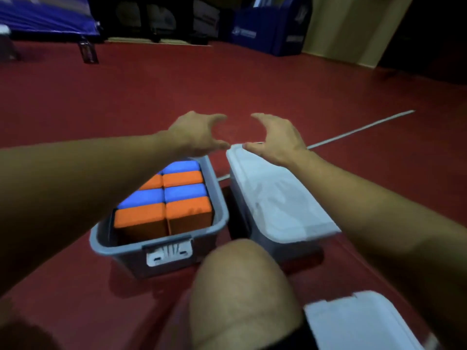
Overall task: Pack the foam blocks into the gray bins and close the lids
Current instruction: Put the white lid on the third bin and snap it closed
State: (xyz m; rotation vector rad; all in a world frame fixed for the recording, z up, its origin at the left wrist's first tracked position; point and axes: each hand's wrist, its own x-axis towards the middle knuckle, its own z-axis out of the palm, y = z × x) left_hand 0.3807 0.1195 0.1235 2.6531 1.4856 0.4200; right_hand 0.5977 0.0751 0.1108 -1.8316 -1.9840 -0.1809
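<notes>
Reaching with both hands spread, holding nothing.
Loose lid (364,322) lies at 5 o'clock; right hand (278,140) nearer than left hand (197,135); open bin (161,238) waits.

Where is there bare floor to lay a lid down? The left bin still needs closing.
Bare red floor stretches wide beyond both hands, up to the far bags. More lies left of the open gray bin. It is crowded between that bin and the lidded bin, around the knee.
</notes>
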